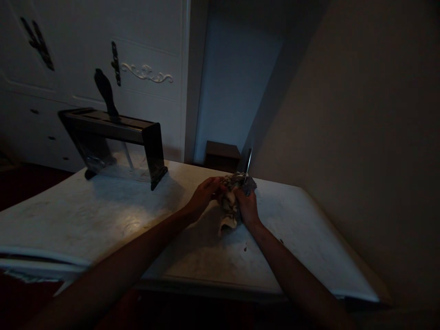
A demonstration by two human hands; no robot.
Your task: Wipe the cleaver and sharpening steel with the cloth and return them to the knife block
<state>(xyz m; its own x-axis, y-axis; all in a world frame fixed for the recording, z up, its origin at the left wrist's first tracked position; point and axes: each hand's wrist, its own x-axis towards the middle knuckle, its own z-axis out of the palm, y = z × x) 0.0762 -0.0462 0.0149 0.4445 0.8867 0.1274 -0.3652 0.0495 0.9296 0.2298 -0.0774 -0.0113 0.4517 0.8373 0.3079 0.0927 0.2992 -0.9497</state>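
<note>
A crumpled, light and dark cloth (228,206) is bunched up over the table, with a loose fold hanging toward me. My left hand (205,192) closes on its left side, the fingertips pressed into the folds. On the other side, my right hand (248,205) is wrapped round the bundle. A narrow, shiny blade-like strip (248,160) sticks up from the far side of the cloth, just beyond my right hand. Its lower end is hidden in the folds, so I cannot tell what grips it.
A dark-framed knife block (151,137) with clear sides stands on the white table (192,247) at the left, one black handle (105,89) rising from it. Behind are a white cabinet (147,101) and a brown box (222,149). A wall (360,114) borders the right side.
</note>
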